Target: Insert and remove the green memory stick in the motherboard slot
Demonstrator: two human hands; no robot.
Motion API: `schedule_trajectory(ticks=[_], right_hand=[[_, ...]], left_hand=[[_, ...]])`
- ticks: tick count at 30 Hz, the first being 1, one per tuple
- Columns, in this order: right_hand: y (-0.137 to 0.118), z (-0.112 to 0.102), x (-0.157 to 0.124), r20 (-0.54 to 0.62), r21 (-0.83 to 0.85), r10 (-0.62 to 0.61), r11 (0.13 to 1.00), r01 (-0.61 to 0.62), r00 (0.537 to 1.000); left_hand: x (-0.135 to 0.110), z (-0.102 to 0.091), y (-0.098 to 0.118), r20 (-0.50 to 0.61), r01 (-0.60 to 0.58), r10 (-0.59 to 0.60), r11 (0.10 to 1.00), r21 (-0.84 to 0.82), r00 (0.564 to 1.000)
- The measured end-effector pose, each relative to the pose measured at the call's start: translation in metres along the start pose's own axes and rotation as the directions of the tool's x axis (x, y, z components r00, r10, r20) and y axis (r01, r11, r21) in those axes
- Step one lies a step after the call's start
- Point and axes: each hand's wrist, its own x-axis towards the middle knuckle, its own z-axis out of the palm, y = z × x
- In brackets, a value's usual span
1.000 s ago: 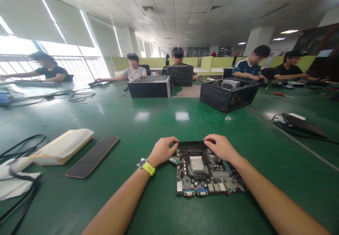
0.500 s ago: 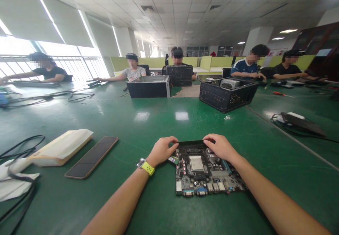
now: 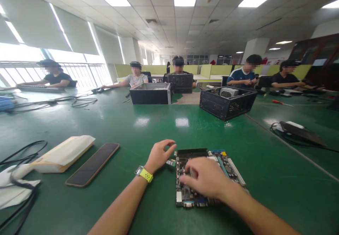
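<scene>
A computer motherboard (image 3: 225, 166) lies flat on the green table (image 3: 159, 122) just in front of me. My left hand (image 3: 159, 154), with a yellow-strapped watch on the wrist, rests at the board's far left corner, fingers loosely curled and holding nothing. My right hand (image 3: 205, 176) lies over the middle of the board, fingers stretched toward its left side, covering the processor socket. A black memory strip (image 3: 192, 152) stands along the board's far edge.
To the left lie a dark flat slab (image 3: 92, 163), a beige padded envelope (image 3: 62, 153) and black cables (image 3: 18, 157). Two open computer cases (image 3: 150, 93) (image 3: 227, 102) stand further back. Several people sit working along the far side. A cabled device (image 3: 300, 130) lies right.
My right hand left the board's far right corner and came down over its middle. My left hand stayed at the far left corner. The camera tilted up slightly.
</scene>
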Motion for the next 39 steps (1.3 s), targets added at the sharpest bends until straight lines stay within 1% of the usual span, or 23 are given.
schedule_trajectory(ticks=[2,4,6,8,10,13,15,17,19,20,23,27,29,30,31,32,33,34,35,36,37,38,39], right_hand=[[-0.025,0.010,-0.007,0.093,-0.067,-0.089,0.993,0.096,0.992],[-0.039,0.019,-0.011,0.135,-0.122,-0.134,0.981,0.150,0.982],[-0.042,0.025,-0.013,0.148,-0.148,-0.142,0.975,0.164,0.979],[-0.037,0.026,-0.014,0.139,-0.154,-0.111,0.979,0.132,0.984],[-0.022,0.021,-0.012,0.112,-0.146,-0.030,0.988,0.047,0.993],[0.019,0.005,-0.005,0.045,-0.146,0.173,0.975,-0.165,0.984],[0.053,-0.007,0.001,-0.001,-0.169,0.338,0.927,-0.334,0.941],[0.086,-0.017,0.005,-0.068,-0.199,0.480,0.853,-0.483,0.875],[0.110,-0.024,0.006,-0.131,-0.212,0.559,0.791,-0.574,0.819],[0.118,-0.025,0.005,-0.152,-0.210,0.567,0.782,-0.587,0.809],[0.126,-0.024,0.004,-0.176,-0.187,0.517,0.818,-0.544,0.838],[0.108,-0.016,0.002,-0.158,-0.149,0.421,0.884,-0.443,0.893],[0.087,-0.012,-0.001,-0.079,-0.069,0.323,0.942,-0.328,0.943],[0.075,-0.011,-0.003,0.008,0.016,0.258,0.966,-0.258,0.966],[0.062,-0.010,-0.006,0.146,0.143,0.180,0.969,-0.201,0.973],[0.050,-0.010,-0.009,0.312,0.299,0.078,0.938,-0.176,0.947],[0.038,-0.010,-0.011,0.469,0.456,-0.051,0.869,-0.192,0.882],[0.030,-0.011,-0.012,0.566,0.585,-0.182,0.776,-0.236,0.804],[0.024,-0.012,-0.012,0.590,0.670,-0.271,0.690,-0.275,0.760],[0.022,-0.013,-0.011,0.552,0.719,-0.288,0.639,-0.272,0.783],[0.023,-0.013,-0.009,0.454,0.736,-0.227,0.641,-0.218,0.862],[0.028,-0.013,-0.005,0.302,0.705,-0.113,0.695,-0.141,0.947],[0.036,-0.012,-0.001,0.125,0.623,0.001,0.778,-0.079,0.992]], left_hand=[[0.000,-0.003,-0.002,-0.026,0.021,-0.021,1.000,0.006,0.999],[0.000,-0.004,-0.004,-0.031,0.023,-0.022,1.000,0.011,0.999],[-0.001,-0.005,-0.004,-0.030,0.019,-0.019,1.000,0.017,0.999],[-0.002,-0.004,-0.004,-0.029,0.018,-0.018,1.000,0.022,0.999],[-0.003,-0.004,-0.004,-0.024,0.019,-0.018,1.000,0.023,1.000],[-0.004,-0.004,-0.003,-0.015,0.019,-0.019,1.000,0.013,1.000],[-0.004,-0.004,-0.002,-0.007,0.021,-0.021,1.000,0.006,1.000],[-0.005,-0.004,0.000,0.006,0.023,-0.023,1.000,0.002,1.000],[-0.005,-0.004,0.001,0.019,0.022,-0.022,1.000,0.001,1.000],[-0.006,-0.004,0.002,0.024,0.020,-0.020,1.000,0.001,1.000],[-0.007,-0.005,0.004,0.036,0.009,-0.009,1.000,0.002,0.999],[-0.008,-0.004,0.005,0.055,0.023,-0.022,1.000,-0.018,0.998],[-0.007,-0.003,0.006,0.058,0.023,-0.021,0.999,-0.031,0.998],[-0.007,-0.002,0.006,0.058,0.017,-0.016,0.999,-0.031,0.998],[-0.007,-0.001,0.006,0.059,0.009,-0.007,1.000,-0.026,0.998],[-0.007,0.000,0.006,0.063,-0.001,0.002,1.000,-0.018,0.998],[-0.008,0.001,0.005,0.071,-0.011,0.012,1.000,-0.010,0.997],[-0.008,0.002,0.005,0.083,-0.021,0.021,1.000,-0.002,0.996],[-0.009,0.003,0.004,0.101,-0.031,0.030,1.000,0.003,0.994],[-0.009,0.004,0.004,0.125,-0.043,0.042,0.999,0.005,0.991],[-0.010,0.005,0.004,0.157,-0.056,0.054,0.998,0.008,0.986],[-0.011,0.005,0.004,0.190,-0.067,0.063,0.998,0.012,0.980],[-0.011,0.006,0.005,0.220,-0.075,0.069,0.997,0.018,0.973]])
